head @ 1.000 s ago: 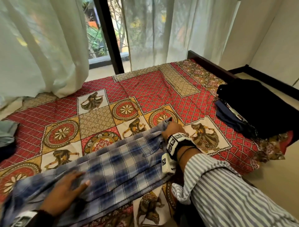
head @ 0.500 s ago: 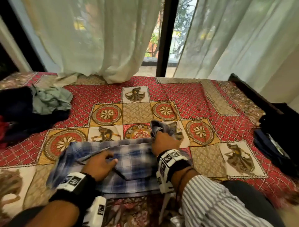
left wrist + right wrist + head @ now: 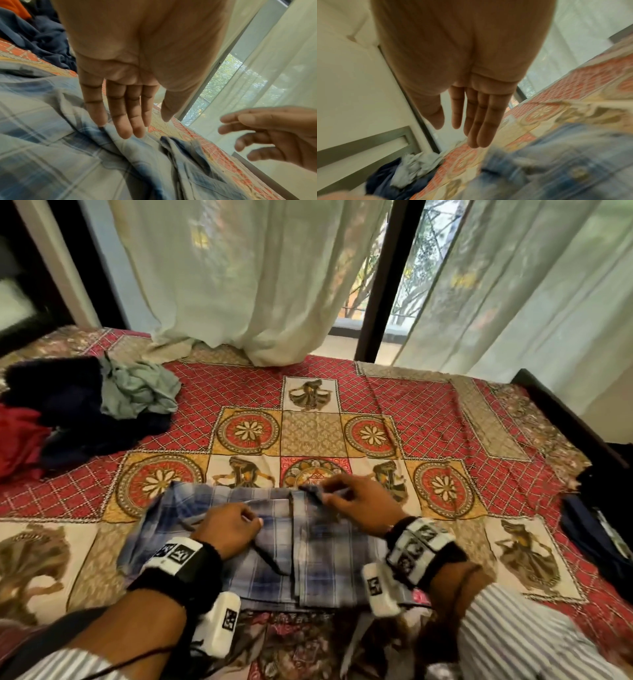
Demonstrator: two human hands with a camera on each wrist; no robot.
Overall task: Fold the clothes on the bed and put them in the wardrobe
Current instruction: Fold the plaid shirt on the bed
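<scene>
A: Where's the blue-and-white plaid cotton shirt (image 3: 274, 546)?
B: Flat on the red patterned bedspread (image 3: 428, 412), partly folded.
A: The hands?
B: Left hand (image 3: 229, 529) rests on it, fingers straight; right hand (image 3: 363, 501) hovers, fingers loosely spread, holding nothing.
A: Beyond the shirt?
B: A crumpled pile of dark, grey-green and red clothes (image 3: 85, 412)

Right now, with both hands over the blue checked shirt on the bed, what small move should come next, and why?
Probably lower the right hand and flatten the raised flap at the far edge of the blue checked shirt. Both hands are open: the left hand touches the cloth with straight fingers, the right hovers above the bunched corner. The right side is already folded over, but that corner stands up.
</scene>
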